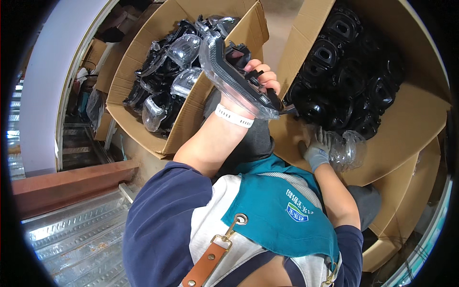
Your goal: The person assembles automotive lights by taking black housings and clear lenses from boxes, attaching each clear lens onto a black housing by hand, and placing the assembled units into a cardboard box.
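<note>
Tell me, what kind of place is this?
Probably a workshop or small factory, though I can't be sure. Two open brown cardboard boxes are heaped with black plastic parts. A teal cloth apron and a grey fabric glove look like work wear.

A pale, smooth panel (40, 95) is standing along the left, its edge bordering a dim, cluttered recess (91, 103). A reddish-brown beam (71, 186) is running below, with ribbed metal sheeting (86, 239) lying beside it, catching bright light. Dull floor (282, 14) is showing at top centre.
</note>
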`<state>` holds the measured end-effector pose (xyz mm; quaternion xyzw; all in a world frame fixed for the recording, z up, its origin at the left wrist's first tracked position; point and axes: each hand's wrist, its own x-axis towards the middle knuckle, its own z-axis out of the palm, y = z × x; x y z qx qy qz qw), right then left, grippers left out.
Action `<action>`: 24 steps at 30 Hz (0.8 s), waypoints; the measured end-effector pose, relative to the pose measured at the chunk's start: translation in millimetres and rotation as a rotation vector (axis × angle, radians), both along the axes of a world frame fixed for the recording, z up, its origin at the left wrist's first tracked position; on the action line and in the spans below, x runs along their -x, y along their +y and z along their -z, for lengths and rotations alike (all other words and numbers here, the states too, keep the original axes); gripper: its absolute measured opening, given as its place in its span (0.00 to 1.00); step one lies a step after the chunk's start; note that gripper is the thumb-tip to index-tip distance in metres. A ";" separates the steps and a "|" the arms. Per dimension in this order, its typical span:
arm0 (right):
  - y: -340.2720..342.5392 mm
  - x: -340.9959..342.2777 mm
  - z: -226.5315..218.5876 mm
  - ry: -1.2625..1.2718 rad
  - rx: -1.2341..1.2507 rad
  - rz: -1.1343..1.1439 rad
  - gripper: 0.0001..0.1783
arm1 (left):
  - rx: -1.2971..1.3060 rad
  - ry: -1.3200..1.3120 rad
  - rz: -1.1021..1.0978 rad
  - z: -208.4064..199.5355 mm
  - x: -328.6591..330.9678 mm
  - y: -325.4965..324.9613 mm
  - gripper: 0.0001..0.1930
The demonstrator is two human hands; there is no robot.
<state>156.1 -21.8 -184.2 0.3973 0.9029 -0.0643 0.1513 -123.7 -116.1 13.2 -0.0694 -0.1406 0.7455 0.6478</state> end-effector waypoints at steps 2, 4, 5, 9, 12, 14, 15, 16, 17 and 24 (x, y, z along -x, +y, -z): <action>-1.4 1.7 -5.4 -0.028 -0.007 -0.032 0.36 | -0.052 -0.007 0.005 -4.6 -6.1 2.7 0.19; 2.1 5.1 -10.0 -0.019 0.022 -0.009 0.35 | 0.077 0.001 0.020 -13.9 -9.5 1.4 0.20; 5.9 7.4 -12.3 -0.019 0.092 0.049 0.35 | -0.051 0.260 -0.004 -20.0 -11.8 -1.7 0.11; 30.2 23.1 -21.9 0.070 0.143 -0.002 0.28 | 0.286 0.426 -0.204 -51.1 -18.4 -21.8 0.15; 37.6 33.9 -21.8 0.119 0.243 -0.002 0.21 | 0.221 0.527 -0.167 -66.6 -29.2 -33.2 0.23; 33.9 35.1 -14.7 0.373 0.229 0.003 0.20 | 0.300 0.521 -0.157 -69.8 -32.9 -31.6 0.21; 37.2 36.6 -9.3 0.346 0.298 0.038 0.20 | 0.382 0.525 -0.149 -69.7 -34.2 -28.8 0.20; 41.0 35.4 -3.7 0.339 0.294 0.035 0.20 | 0.530 0.521 -0.144 -68.5 -35.0 -25.3 0.19; 45.3 35.0 3.0 0.536 0.346 0.104 0.21 | 0.516 0.609 -0.165 -67.7 -38.2 -27.2 0.18; 38.6 4.4 30.1 0.333 0.127 -0.023 0.23 | 0.572 1.020 -0.202 -73.1 -37.5 -37.6 0.18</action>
